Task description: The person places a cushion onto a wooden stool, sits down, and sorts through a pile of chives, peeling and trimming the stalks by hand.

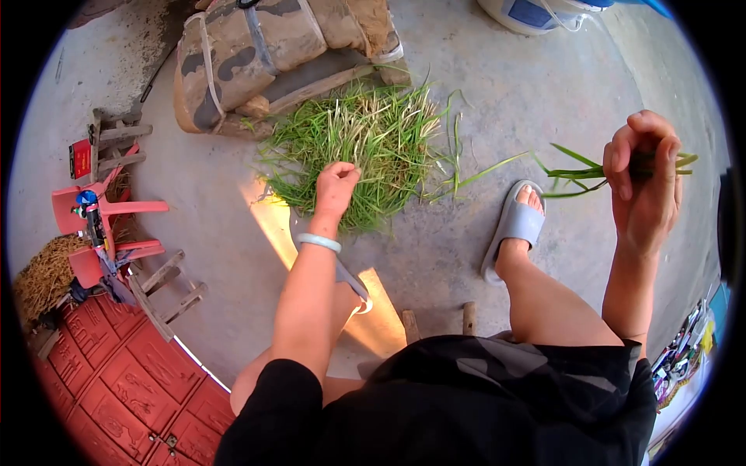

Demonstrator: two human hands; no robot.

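Observation:
A heap of green grass (381, 140) with pale stems lies spread on the concrete floor in front of me. My left hand (336, 189), with a pale bangle (319, 242) on its wrist, is over the near left part of the heap. Its fingers are pinched together, and what is between them, if anything, is too small to make out. Raised at the far right, my right hand (646, 179) is closed around a small bunch of grass blades (573, 174). The blade tips stick out to the left and the stem ends to the right.
A strapped, padded bundle on a wooden frame (249, 58) stands behind the heap. On the left are a red chair (136, 207), a wooden stool (167, 291) and a red panelled door (148, 373). A white bucket (528, 15) stands at the top. My slippered foot (517, 225) is right of the heap.

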